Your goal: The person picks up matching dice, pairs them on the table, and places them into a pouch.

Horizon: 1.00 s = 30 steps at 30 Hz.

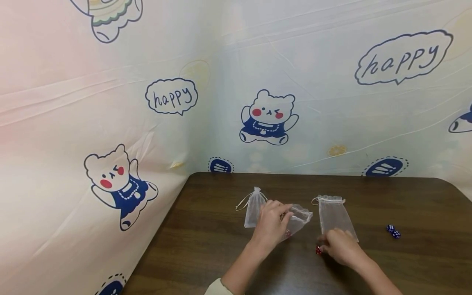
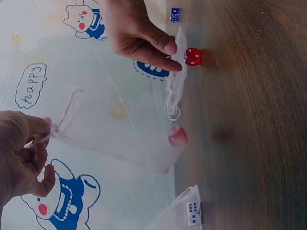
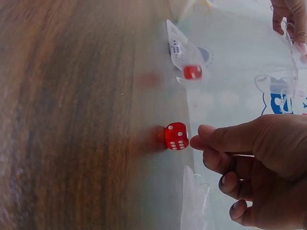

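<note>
My left hand (image 1: 271, 221) pinches the gathered neck of a sheer white drawstring pouch (image 2: 120, 129), held up off the table in the left wrist view. A red die (image 2: 178, 136) shows through the mesh near its bottom. My right hand (image 1: 343, 246) reaches down at a second red die (image 3: 176, 136) lying on the table. Its thumb and index fingertips are right beside that die, not around it; whether they touch it I cannot tell. Behind that hand a flat sheer pouch (image 1: 335, 215) lies with its drawstring loop at the far end.
Left of my left hand stands a drawn-shut sheer pouch (image 1: 252, 213), with white dice (image 2: 193, 213) inside. Two blue dice (image 1: 393, 231) lie on the brown wooden table (image 1: 424, 262) at right. A printed cloth (image 1: 313, 82) hangs behind and at the left.
</note>
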Each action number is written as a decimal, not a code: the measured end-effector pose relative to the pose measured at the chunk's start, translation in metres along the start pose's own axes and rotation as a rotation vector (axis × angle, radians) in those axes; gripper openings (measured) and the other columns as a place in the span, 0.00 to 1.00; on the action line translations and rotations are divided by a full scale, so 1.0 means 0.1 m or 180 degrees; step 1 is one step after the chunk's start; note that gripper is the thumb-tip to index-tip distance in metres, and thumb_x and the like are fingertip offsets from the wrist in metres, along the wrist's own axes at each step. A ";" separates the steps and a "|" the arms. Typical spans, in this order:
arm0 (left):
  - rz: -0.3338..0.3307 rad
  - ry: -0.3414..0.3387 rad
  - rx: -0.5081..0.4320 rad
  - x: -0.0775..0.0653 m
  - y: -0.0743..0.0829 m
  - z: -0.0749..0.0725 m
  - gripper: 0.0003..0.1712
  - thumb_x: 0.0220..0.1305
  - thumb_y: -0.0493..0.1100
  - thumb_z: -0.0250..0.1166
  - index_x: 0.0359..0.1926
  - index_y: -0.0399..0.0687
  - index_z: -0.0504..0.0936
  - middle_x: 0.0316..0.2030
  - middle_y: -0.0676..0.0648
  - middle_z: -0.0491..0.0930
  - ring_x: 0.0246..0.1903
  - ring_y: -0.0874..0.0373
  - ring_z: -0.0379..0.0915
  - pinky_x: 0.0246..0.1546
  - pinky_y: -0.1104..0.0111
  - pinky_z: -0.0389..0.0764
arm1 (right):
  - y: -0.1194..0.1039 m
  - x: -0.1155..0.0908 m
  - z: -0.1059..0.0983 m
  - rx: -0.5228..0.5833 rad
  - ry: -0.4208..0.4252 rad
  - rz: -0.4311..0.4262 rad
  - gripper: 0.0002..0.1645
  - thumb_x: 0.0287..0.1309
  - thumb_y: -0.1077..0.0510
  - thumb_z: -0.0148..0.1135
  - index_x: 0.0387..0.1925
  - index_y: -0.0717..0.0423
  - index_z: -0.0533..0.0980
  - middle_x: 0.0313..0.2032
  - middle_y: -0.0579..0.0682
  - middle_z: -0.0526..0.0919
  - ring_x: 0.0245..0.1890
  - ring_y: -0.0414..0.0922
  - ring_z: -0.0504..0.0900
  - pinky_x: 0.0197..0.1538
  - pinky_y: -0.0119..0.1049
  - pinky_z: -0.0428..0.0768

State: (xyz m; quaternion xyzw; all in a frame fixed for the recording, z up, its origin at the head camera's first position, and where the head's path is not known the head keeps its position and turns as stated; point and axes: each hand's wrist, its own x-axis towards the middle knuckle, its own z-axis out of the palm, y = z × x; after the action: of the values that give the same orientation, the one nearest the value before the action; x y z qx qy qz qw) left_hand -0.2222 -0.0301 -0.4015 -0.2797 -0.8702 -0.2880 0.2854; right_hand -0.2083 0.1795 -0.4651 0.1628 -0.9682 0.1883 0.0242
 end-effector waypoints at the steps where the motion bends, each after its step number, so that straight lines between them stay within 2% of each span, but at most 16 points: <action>1: -0.0010 -0.0005 -0.0010 0.00 0.00 0.00 0.10 0.51 0.38 0.70 0.38 0.44 0.86 0.28 0.54 0.80 0.30 0.63 0.71 0.36 0.70 0.67 | 0.01 0.00 0.00 0.0001 -0.0012 -0.0038 0.05 0.41 0.58 0.71 0.27 0.49 0.83 0.28 0.44 0.84 0.34 0.50 0.79 0.34 0.45 0.68; 3: -0.0036 -0.0020 -0.0030 0.00 0.00 0.00 0.10 0.51 0.38 0.70 0.38 0.44 0.86 0.28 0.54 0.80 0.30 0.63 0.71 0.37 0.69 0.68 | 0.02 -0.01 0.01 -0.0014 -0.0027 -0.0130 0.04 0.41 0.58 0.71 0.22 0.44 0.82 0.25 0.39 0.82 0.31 0.47 0.79 0.31 0.43 0.67; 5: -0.0069 -0.0035 -0.0045 0.00 0.01 -0.01 0.10 0.52 0.39 0.70 0.38 0.44 0.86 0.29 0.54 0.80 0.31 0.63 0.70 0.37 0.68 0.68 | 0.04 -0.01 0.02 -0.0038 -0.0033 -0.0230 0.08 0.41 0.58 0.70 0.18 0.40 0.79 0.21 0.35 0.78 0.28 0.44 0.78 0.29 0.41 0.66; 9: -0.0077 -0.0038 -0.0037 0.00 0.02 -0.01 0.10 0.52 0.39 0.69 0.39 0.45 0.86 0.29 0.54 0.80 0.31 0.63 0.70 0.37 0.68 0.68 | 0.06 -0.01 0.03 -0.0068 -0.0038 -0.0395 0.11 0.41 0.58 0.70 0.16 0.37 0.77 0.19 0.31 0.75 0.25 0.40 0.77 0.27 0.40 0.65; 16: -0.0031 -0.0016 0.0003 0.00 0.01 0.00 0.10 0.51 0.39 0.70 0.38 0.45 0.86 0.28 0.54 0.80 0.30 0.63 0.71 0.35 0.70 0.67 | 0.05 -0.01 0.07 -0.0120 -0.0028 -0.0269 0.11 0.40 0.57 0.71 0.16 0.38 0.78 0.19 0.32 0.77 0.25 0.40 0.77 0.28 0.42 0.66; 23: -0.0075 -0.0049 -0.0039 -0.01 0.00 0.02 0.10 0.52 0.38 0.70 0.38 0.45 0.86 0.29 0.53 0.80 0.31 0.62 0.71 0.36 0.68 0.68 | 0.05 0.00 0.07 -0.0209 0.0057 -0.0177 0.11 0.41 0.58 0.70 0.16 0.39 0.77 0.19 0.35 0.76 0.25 0.43 0.78 0.26 0.43 0.68; 26: -0.0056 -0.0036 -0.0041 -0.01 -0.01 0.02 0.10 0.52 0.38 0.70 0.38 0.45 0.86 0.29 0.53 0.81 0.30 0.62 0.71 0.36 0.69 0.68 | 0.05 0.01 0.04 -0.0245 0.0216 -0.0128 0.07 0.42 0.57 0.71 0.19 0.42 0.80 0.20 0.38 0.78 0.26 0.46 0.77 0.28 0.44 0.69; 30: -0.0028 -0.0019 0.0010 0.00 0.00 0.01 0.10 0.51 0.38 0.70 0.38 0.45 0.86 0.28 0.54 0.80 0.30 0.63 0.71 0.36 0.70 0.67 | 0.06 0.03 0.00 -0.0231 0.0620 -0.0030 0.03 0.43 0.58 0.71 0.25 0.49 0.83 0.23 0.42 0.81 0.27 0.46 0.74 0.30 0.45 0.69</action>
State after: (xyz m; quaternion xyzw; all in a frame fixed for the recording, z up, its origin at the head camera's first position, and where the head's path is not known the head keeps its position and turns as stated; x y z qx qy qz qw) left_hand -0.2224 -0.0292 -0.4027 -0.2764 -0.8727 -0.2871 0.2821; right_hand -0.2132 0.1835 -0.4668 0.1473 -0.9667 0.1680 0.1250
